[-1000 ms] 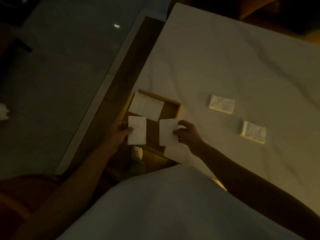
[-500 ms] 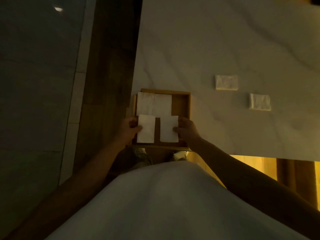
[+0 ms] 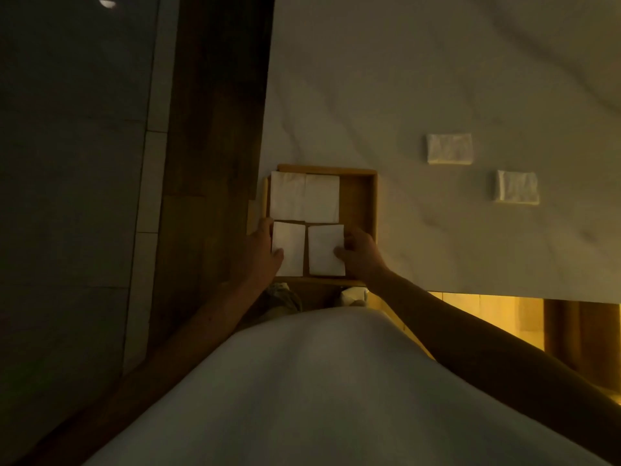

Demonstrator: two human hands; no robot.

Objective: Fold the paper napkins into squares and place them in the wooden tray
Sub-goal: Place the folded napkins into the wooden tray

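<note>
The wooden tray (image 3: 361, 200) sits at the near left corner of the white bed surface. Two folded napkins (image 3: 304, 196) lie side by side along its far edge. My left hand (image 3: 262, 253) pinches a folded white napkin (image 3: 289, 247) at the tray's near left. My right hand (image 3: 361, 255) pinches a second folded napkin (image 3: 325, 248) just right of it. Both napkins are low over the tray floor; whether they touch it is unclear.
Two more folded napkins lie on the white sheet (image 3: 437, 79) to the right: one (image 3: 449, 148) farther, one (image 3: 518, 187) nearer. A dark wooden bed frame (image 3: 215, 129) and tiled floor (image 3: 74, 163) run along the left. My white-clothed torso fills the bottom.
The camera view swung so the tray now looks square-on. Both hands with their napkins have moved further into the tray's near half, closer to the two napkins lying there.
</note>
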